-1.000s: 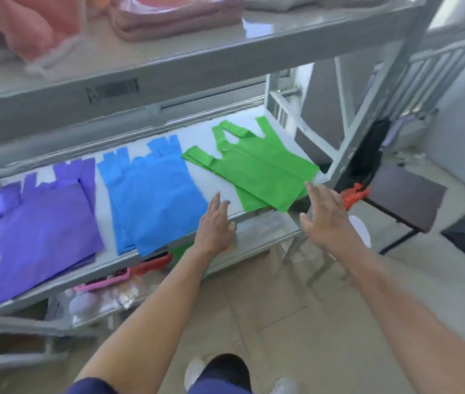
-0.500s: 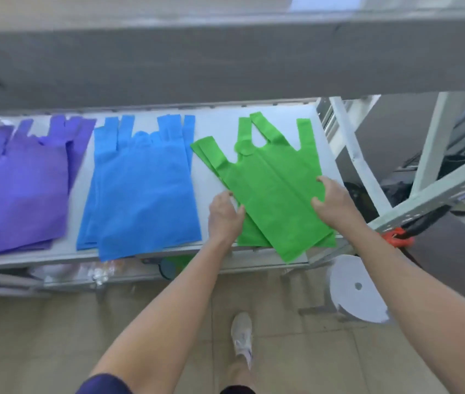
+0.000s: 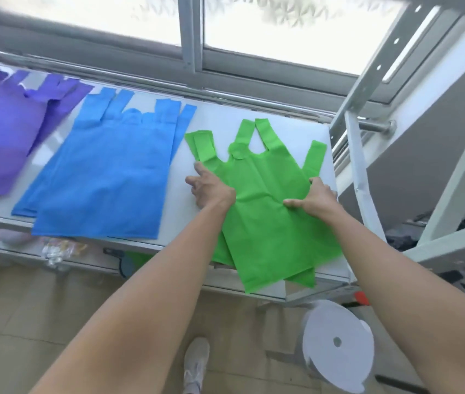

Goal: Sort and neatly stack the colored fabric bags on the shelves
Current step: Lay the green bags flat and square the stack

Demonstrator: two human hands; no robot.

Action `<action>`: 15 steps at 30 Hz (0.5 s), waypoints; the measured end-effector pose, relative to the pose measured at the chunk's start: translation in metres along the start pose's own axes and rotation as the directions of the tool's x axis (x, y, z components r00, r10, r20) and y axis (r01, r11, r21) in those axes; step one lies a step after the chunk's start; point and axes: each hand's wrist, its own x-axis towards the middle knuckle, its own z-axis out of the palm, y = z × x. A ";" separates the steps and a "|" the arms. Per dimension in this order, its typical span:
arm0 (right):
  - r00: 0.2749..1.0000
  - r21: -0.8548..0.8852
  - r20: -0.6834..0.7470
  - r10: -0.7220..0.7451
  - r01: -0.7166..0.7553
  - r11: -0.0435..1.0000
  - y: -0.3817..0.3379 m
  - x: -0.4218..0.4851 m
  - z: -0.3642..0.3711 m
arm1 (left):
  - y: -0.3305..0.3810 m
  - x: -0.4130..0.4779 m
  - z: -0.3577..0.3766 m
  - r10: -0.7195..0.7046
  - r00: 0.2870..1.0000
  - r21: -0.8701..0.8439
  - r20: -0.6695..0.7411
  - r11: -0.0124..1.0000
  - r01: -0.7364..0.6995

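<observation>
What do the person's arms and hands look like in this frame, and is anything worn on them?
No sleeve shows on the left arm or the right arm; both are bare to the frame edge. The left hand and right hand wear no gloves, and no watch, bracelet or ring is visible.

The stack of purple non-woven fabric bags (image 3: 4, 137) is running off the left frame edge. The top sheet of the stack of green non-woven fabric bags (image 3: 268, 223) is covering the layers beneath, count unreadable, and the fingertips of the right hand (image 3: 315, 199) are lying out of sight past its right side. Below the white shelf (image 3: 220, 118), crinkled clear plastic (image 3: 55, 250) is blurring beyond identification.
</observation>
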 end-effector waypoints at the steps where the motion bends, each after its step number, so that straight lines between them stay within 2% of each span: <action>1: 1.000 0.016 0.001 -0.004 0.004 1.000 0.002 0.001 -0.002 | -0.001 -0.001 0.000 -0.009 1.000 -0.030 -0.001 1.000 0.009; 3: 0.999 0.014 -0.028 -0.037 0.037 0.999 0.005 0.000 -0.004 | -0.006 -0.002 0.001 0.017 0.999 -0.063 -0.041 0.998 -0.020; 5: 0.991 -0.066 -0.095 -0.096 0.090 0.994 0.005 -0.006 -0.003 | -0.015 -0.006 0.002 0.103 0.988 -0.093 -0.115 0.989 -0.114; 8: 0.947 -0.114 -0.214 -0.238 0.218 0.969 0.008 -0.007 0.000 | -0.023 -0.014 0.003 0.246 0.956 -0.262 -0.161 0.923 -0.282; 11: 0.915 0.006 -0.248 -0.318 0.329 0.944 0.008 -0.004 0.000 | -0.022 -0.005 0.001 0.251 0.966 -0.419 -0.053 0.873 -0.250; 13: 0.948 0.152 -0.188 -0.258 0.288 0.945 0.005 -0.005 -0.006 | -0.017 0.004 -0.004 0.216 0.971 -0.385 0.106 0.909 -0.160; 15: 0.980 0.273 -0.079 -0.184 0.199 0.941 0.005 -0.004 -0.011 | -0.011 0.010 -0.007 0.247 0.949 -0.279 0.196 0.942 -0.188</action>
